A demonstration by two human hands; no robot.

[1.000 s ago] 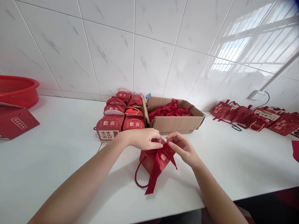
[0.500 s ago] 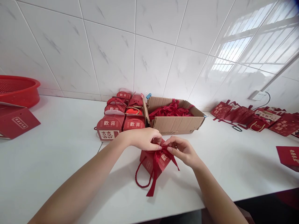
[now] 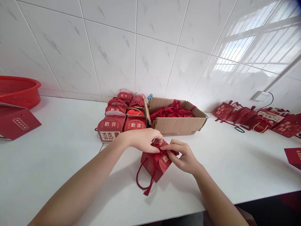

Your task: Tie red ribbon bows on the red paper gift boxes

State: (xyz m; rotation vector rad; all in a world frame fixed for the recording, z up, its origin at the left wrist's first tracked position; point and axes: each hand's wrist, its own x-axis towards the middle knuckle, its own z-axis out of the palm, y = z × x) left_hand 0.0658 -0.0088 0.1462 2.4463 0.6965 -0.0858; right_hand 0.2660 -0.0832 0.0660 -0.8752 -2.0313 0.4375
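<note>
A small red gift box [image 3: 149, 166] with gold lettering stands on the white table, turned at an angle. A red rope handle [image 3: 140, 185] hangs from its left side. Red ribbon [image 3: 156, 160] lies gathered over its top, one tail hanging down the front. My left hand [image 3: 145, 140] reaches over the box top, thumb and fingers closed on the ribbon. My right hand [image 3: 182, 155] is at the right of the top, its fingers bent around the ribbon near the knot. The fingers partly cover the knot.
Behind stands a cardboard box [image 3: 178, 126] full of red ribbons. Several finished-looking red boxes [image 3: 110, 125] stand left of it. A red plastic basket [image 3: 23, 94] and a red carton [image 3: 21, 122] are far left. Red bags [image 3: 244, 114] lie right, below a power strip [image 3: 261, 95].
My right hand has shifted slightly down, its index finger now extended over the knot. The right ribbon tail has been drawn up to that hand; the front tail has swung left.
</note>
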